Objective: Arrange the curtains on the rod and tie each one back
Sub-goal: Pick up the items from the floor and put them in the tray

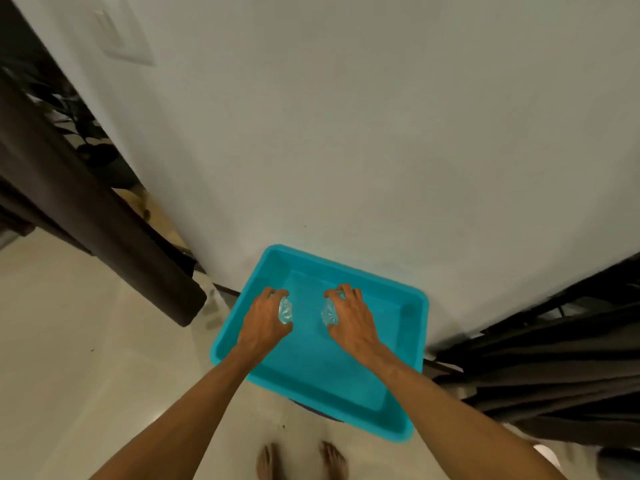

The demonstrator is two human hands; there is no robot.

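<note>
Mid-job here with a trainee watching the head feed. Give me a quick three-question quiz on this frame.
1. True or false: each hand holds a clear faceted knob.
2. The hands are over: A) a turquoise tray B) a wooden crate C) a sink.
3. On which side does the dark curtain lie bunched on the floor?

Key: 1. True, left hand and right hand each hold a knob. 2. A, turquoise tray. 3. Right, dark curtain.

Over a turquoise tray (414, 344) by the white wall (346, 133), the left hand (265, 318) and right hand (349, 317) each grip a clear faceted knob (286, 310) (glass or plastic, unclear). Dark curtains (554, 368) bunch at right.
</note>
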